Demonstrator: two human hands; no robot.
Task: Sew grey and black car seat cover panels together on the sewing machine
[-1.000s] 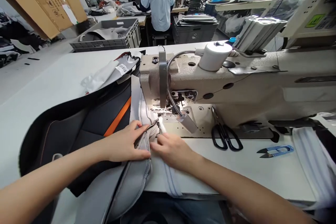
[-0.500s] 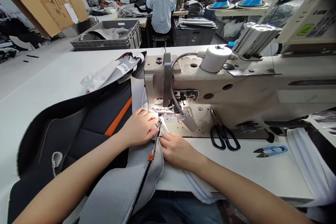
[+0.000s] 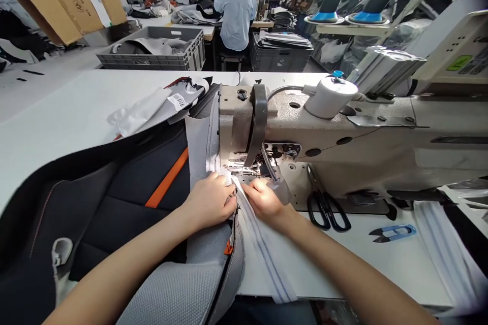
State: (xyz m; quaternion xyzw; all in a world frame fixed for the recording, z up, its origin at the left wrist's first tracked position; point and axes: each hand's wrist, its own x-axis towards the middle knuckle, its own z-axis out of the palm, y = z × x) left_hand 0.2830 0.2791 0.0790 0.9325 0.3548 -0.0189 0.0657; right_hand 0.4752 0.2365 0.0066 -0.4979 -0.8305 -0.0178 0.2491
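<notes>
My left hand (image 3: pixel 213 200) lies on the light grey mesh fabric (image 3: pixel 208 238) just in front of the sewing machine (image 3: pixel 238 122), its thumb and fingers closed on the seam edge. The fabric belongs to a large black and grey piece with an orange stripe (image 3: pixel 168 177), which looks like a seat cover. My right hand (image 3: pixel 265 203), beside the machine's lamp, pinches a white strip with blue lines (image 3: pixel 267 254). That strip runs from near the needle down to the table's front edge. The needle itself is hard to make out under the bright light.
Black-handled scissors (image 3: pixel 326 208) lie partly on the machine bed, with blue thread snips (image 3: pixel 394 232) to their right. More striped white strip (image 3: pixel 434 244) rests at the table's right. Behind the table are a grey crate (image 3: pixel 152 62) of fabric and a seated person (image 3: pixel 235 15).
My right hand has moved up and slightly right, lifting from beside the fabric edge to the white strip near the needle. More of the strip shows. The camera view has shifted slightly.
</notes>
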